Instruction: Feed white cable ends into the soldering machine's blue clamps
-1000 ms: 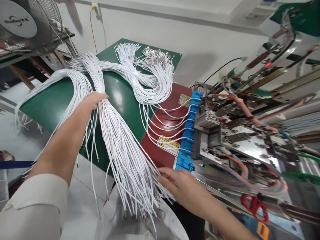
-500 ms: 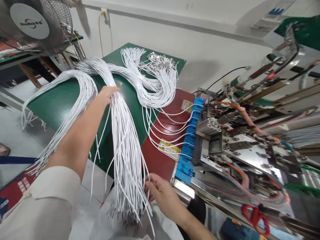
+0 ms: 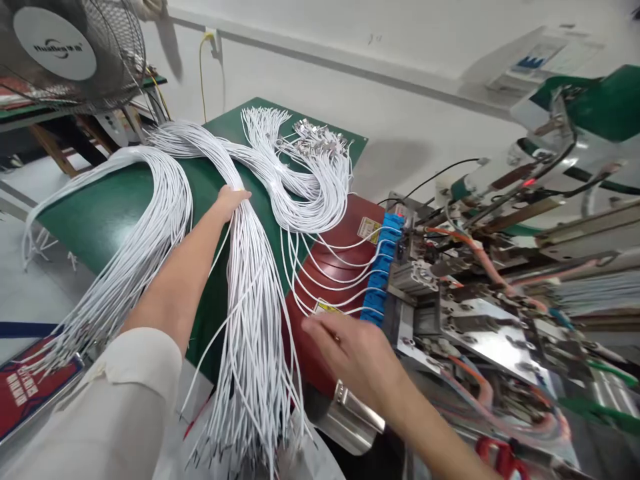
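Observation:
A thick bundle of white wires hangs over the near edge of the green table, its loose ends fanned out below. My left hand is wrapped round its upper part. To the right, my right hand is over the red machine plate, fingers curled together; what they hold, if anything, is hidden. Just beyond it, several single white wires run from a coiled wire bundle into the blue clamp row on the machine. The right hand partly covers a warning label.
Another white wire bundle drapes over the left of the green table. A fan stands at the upper left. The machine, with metal parts and orange hoses, fills the right side. Red-handled scissors are at the lower right.
My right hand has moved up and right, from the bundle's lower wires to over the red plate. My left hand keeps its hold on the bundle. The camera view has shifted slightly.

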Motion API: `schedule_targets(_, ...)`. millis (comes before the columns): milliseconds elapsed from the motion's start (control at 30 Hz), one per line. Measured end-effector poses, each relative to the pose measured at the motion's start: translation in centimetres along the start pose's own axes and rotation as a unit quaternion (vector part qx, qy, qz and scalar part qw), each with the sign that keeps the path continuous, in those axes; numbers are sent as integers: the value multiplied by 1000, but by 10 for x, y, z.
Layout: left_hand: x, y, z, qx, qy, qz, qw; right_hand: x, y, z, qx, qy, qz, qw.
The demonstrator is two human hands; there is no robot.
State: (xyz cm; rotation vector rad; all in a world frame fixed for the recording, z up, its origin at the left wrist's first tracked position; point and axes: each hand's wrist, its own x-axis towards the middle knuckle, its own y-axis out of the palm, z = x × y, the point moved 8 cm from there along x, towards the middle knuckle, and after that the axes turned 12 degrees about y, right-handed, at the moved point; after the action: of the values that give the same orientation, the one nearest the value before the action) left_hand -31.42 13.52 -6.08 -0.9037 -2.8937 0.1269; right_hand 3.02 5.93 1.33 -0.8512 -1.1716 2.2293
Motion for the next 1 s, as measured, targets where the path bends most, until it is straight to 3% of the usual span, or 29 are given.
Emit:
schedule_targets(67, -4, -2, 1, 3, 15, 4, 1000, 36, -15, 17, 23, -3, -52, 998)
schedule_targets(200, -12, -7, 1, 10, 54, 4, 998, 103, 11, 36, 57, 58, 14, 997)
schedule_targets(300, -16, -8, 1, 12, 70, 10, 997, 124, 28, 41, 82, 63, 30, 994)
schedule_targets(367, -16, -8, 2, 16, 74, 11, 997, 125, 28, 36, 198, 79, 25, 977)
schedule_targets(433, -14, -6, 1, 18, 75, 13, 997, 118, 24, 23, 395, 115, 32, 911)
schedule_targets(533, -13, -3, -1, 20, 73, 21, 997, 92, 23, 11, 634, 139, 119, 751)
schedule_targets(567, -13, -2, -2, 21, 71, 24, 997, 79, 24, 10, 657, 138, 169, 721)
schedule_targets(600, -13, -1, -3, 23, 69, 25, 997, 63, 24, 7, 661, 135, 205, 709)
schedule_targets(700, -14, -1, -5, 31, 65, 26, 997, 11, 33, -8, 587, 121, 305, 740)
schedule_targets(767, -15, 0, -6, 36, 61, 29, 997, -19, 46, -18, 469, 101, 370, 796)
schedule_targets(800, -15, 1, -6, 37, 57, 30, 997, -23, 48, -26, 403, 95, 337, 845)
schedule_targets(867, -15, 2, -6, 32, 43, 31, 998, -18, 41, -38, 262, 77, 192, 943)
schedule_targets(933, -15, 3, -5, 20, 25, 27, 999, -10, 37, -37, 186, 72, 88, 976)
schedule_targets(1000, -13, 3, -7, 9, 17, 20, 1000, -2, 47, -35, 209, 102, 69, 970)
